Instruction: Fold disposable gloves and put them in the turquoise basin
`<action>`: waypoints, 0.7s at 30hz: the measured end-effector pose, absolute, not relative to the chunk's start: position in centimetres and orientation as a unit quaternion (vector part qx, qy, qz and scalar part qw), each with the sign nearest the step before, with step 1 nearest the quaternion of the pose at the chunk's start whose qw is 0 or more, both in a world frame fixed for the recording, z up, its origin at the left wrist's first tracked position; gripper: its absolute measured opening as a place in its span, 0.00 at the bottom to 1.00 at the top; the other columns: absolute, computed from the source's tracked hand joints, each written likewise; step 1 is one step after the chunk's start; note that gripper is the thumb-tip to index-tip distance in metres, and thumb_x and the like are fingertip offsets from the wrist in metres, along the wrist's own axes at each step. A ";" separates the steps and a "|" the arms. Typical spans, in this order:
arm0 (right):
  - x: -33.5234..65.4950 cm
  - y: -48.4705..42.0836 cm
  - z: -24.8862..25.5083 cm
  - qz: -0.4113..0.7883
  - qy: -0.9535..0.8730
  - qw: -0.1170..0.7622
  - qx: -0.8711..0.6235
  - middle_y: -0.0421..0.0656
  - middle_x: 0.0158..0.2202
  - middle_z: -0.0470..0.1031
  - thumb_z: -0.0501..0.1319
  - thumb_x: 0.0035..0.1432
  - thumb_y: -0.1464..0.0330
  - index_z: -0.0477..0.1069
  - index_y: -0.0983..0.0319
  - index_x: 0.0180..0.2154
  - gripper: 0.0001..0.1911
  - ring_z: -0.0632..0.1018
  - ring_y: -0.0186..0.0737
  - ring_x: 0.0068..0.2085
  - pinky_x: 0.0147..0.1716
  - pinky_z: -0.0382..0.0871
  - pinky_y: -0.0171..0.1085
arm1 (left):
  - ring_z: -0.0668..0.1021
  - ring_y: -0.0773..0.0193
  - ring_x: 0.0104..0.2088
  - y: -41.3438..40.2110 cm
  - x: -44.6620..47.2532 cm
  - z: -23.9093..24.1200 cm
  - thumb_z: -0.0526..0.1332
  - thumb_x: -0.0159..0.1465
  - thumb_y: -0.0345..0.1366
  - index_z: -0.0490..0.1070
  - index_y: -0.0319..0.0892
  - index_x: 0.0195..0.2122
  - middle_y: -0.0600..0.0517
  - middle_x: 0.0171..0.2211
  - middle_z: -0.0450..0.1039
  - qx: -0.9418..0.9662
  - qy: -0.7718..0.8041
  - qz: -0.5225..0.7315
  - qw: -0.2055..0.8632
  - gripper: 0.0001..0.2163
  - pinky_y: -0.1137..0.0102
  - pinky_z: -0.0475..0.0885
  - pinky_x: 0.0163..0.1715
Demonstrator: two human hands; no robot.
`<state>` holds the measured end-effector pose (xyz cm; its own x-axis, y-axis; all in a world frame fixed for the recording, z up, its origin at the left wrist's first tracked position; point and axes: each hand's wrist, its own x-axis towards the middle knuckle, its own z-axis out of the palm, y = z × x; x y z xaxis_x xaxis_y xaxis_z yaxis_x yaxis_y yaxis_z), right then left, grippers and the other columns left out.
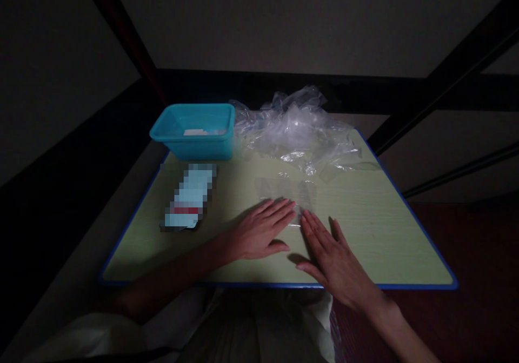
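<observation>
A small clear plastic bag (286, 189) lies flat on the table, see-through and slightly shiny. My left hand (263, 229) rests palm down with its fingers stretched over the bag's lower left part. At the bag's lower right, my right hand (330, 255) touches it with its fingertips, fingers out and thumb apart. Neither hand grips anything. Part of the bag's near edge is hidden under my fingers. Behind it, a loose heap of crumpled clear plastic bags (300, 125) covers the far side of the table.
The pale yellow-green table (389, 233) has a blue edge. A turquoise plastic basin (198, 148) stands at the far left with something white inside. Nearer me lies a phone-shaped, pixelated object (188, 196). Dark diagonal bars (438, 93) rise beyond the table's right side.
</observation>
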<state>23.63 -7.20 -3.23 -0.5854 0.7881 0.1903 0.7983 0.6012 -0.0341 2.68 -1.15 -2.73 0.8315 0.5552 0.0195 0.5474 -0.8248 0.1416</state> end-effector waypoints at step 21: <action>24.3 -9.0 -3.3 -0.024 -0.876 0.079 -0.475 0.57 0.63 0.51 0.44 0.60 0.47 0.20 0.66 0.63 0.46 0.56 0.57 0.62 0.53 0.55 0.62 | 0.48 0.53 0.65 -1.4 2.4 -2.8 0.56 0.61 0.51 0.50 0.42 0.62 0.44 0.66 0.44 0.953 0.287 0.032 0.090 0.32 0.59 0.45 0.62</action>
